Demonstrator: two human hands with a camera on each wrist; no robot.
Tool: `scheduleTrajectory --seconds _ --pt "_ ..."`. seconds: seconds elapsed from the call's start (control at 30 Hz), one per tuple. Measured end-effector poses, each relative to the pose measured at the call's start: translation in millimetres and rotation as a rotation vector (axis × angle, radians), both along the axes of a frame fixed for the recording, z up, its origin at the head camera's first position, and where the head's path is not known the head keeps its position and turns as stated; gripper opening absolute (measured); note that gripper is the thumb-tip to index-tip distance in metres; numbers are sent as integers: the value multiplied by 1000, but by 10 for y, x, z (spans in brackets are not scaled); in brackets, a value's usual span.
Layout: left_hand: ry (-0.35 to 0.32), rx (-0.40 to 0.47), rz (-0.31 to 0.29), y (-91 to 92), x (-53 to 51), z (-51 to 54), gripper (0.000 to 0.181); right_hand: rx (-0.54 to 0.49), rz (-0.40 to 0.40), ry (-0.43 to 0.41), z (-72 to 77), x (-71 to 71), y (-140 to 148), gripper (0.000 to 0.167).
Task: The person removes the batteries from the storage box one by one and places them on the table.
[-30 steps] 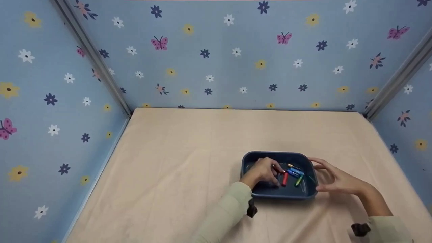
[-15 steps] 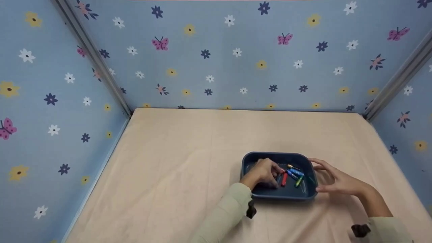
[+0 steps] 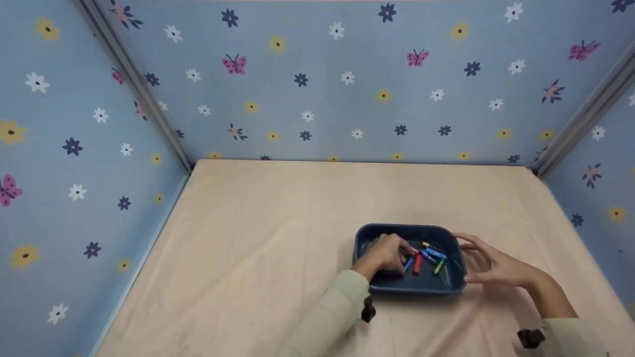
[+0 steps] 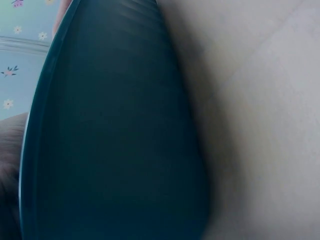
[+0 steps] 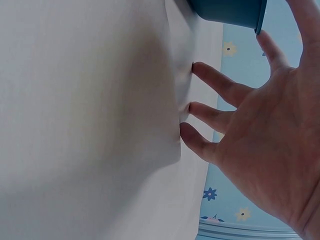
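Note:
A dark blue rectangular tray stands on the cloth-covered table. In it lie several small cylinders that look like batteries: a red one, a green one, a blue one and a black-and-gold one. My left hand reaches into the tray's left part, fingers bent down beside another blue cylinder and a second red one; whether it grips anything is hidden. My right hand touches the tray's right rim with spread fingers. Only the tray's outer wall fills most of the left wrist view.
A beige cloth with soft creases covers the table. Blue flower-patterned walls enclose the back and sides, with grey metal posts at the corners. Both sleeves carry a small dark wrist device.
My left fingers have shifted slightly inside the tray, and a blue cylinder beside them is now more visible. The red cylinders have moved a little. My right hand stays at the rim.

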State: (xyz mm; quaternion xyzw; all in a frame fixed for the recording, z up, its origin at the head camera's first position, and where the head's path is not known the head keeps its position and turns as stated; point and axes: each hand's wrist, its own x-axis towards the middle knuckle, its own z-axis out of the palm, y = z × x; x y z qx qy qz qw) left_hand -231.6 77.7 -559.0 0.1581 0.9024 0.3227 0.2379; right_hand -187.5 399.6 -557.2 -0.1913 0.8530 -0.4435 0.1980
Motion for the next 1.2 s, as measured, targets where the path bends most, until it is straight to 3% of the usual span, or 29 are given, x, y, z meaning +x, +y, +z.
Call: scheduleTrajectory --seconds 0.13,0.33,0.53,0.87,1.2 --pt "18 0 -21 1 -21 -38 43 -9 3 0 1 -2 1 100" --pt "53 -45 -83 2 -28 -4 42 -21 10 6 -15 1 10 101" --pt "34 -12 -73 -22 -35 118 43 -7 12 29 -15 -1 10 102" --pt "55 43 -80 -95 -87 211 47 -2 16 47 -8 -16 16 101" --pt "49 178 -63 -278 -115 309 50 -25 26 42 -16 4 27 101"
